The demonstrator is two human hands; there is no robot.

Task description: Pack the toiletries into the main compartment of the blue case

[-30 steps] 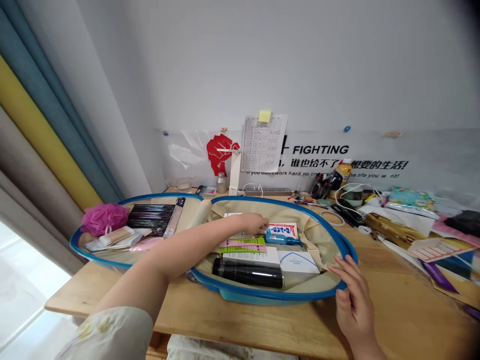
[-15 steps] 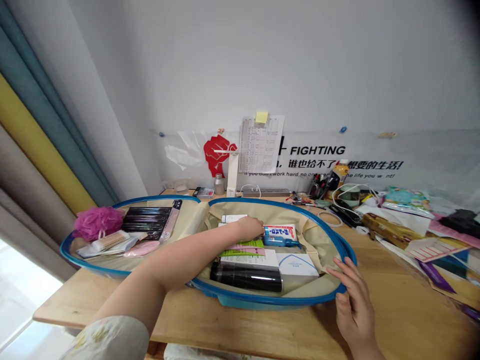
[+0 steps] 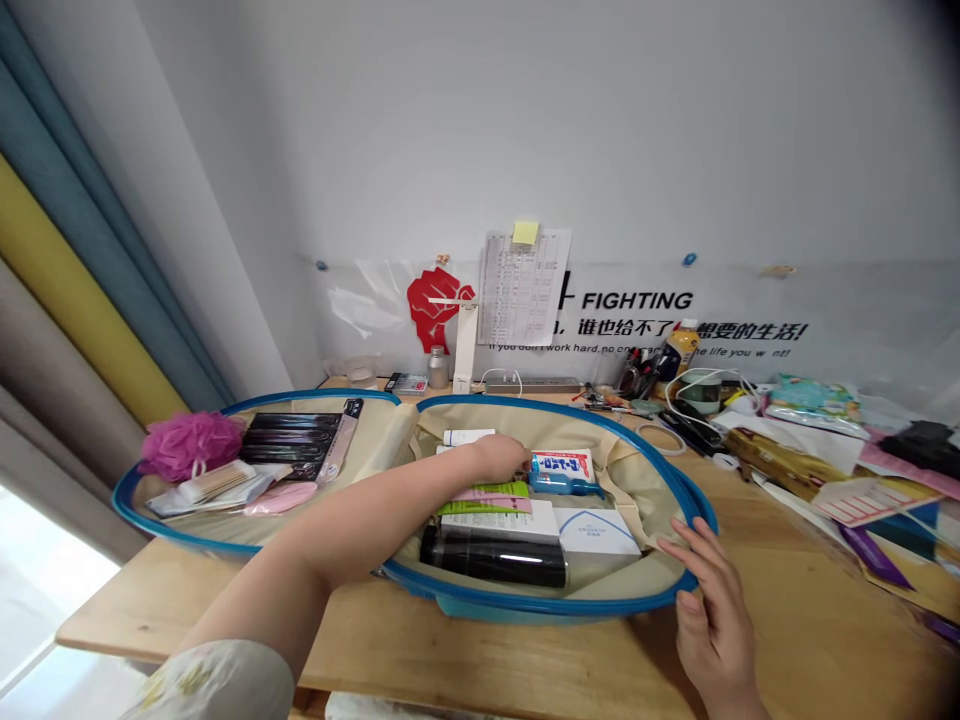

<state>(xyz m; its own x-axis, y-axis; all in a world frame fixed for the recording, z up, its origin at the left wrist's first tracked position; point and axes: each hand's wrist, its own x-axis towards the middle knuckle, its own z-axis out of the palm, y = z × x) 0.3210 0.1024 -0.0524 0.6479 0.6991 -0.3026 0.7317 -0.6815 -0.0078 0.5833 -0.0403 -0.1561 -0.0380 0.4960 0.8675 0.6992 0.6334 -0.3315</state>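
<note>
An open suitcase point(image 3: 551, 606) with a blue rim and beige lining lies on the wooden desk. My left hand point(image 3: 501, 458) reaches into its right half, fingers curled down; whatever they grip is hidden. Just right of those fingers are a white, red and blue box point(image 3: 574, 462) and a small blue bottle point(image 3: 559, 484). Below the hand sit a green and pink tube point(image 3: 502, 497), white boxes point(image 3: 596, 532) and a black cylinder point(image 3: 491, 556). My right hand point(image 3: 716, 610) rests against the suitcase's right rim, its fingers spread over the edge and its thumb outside.
The suitcase's left half holds a pink bath puff point(image 3: 191, 446), a black flat pack point(image 3: 292, 445), cotton swabs point(image 3: 217, 482) and a pink item point(image 3: 280, 498). Bags, cables and a yellow bottle point(image 3: 677, 355) crowd the desk's right side. A power strip point(image 3: 532, 384) lies by the wall.
Hardly anything differs. My left hand stays in the same spot among the items, and my right hand remains at the rim. The view has shifted very slightly.
</note>
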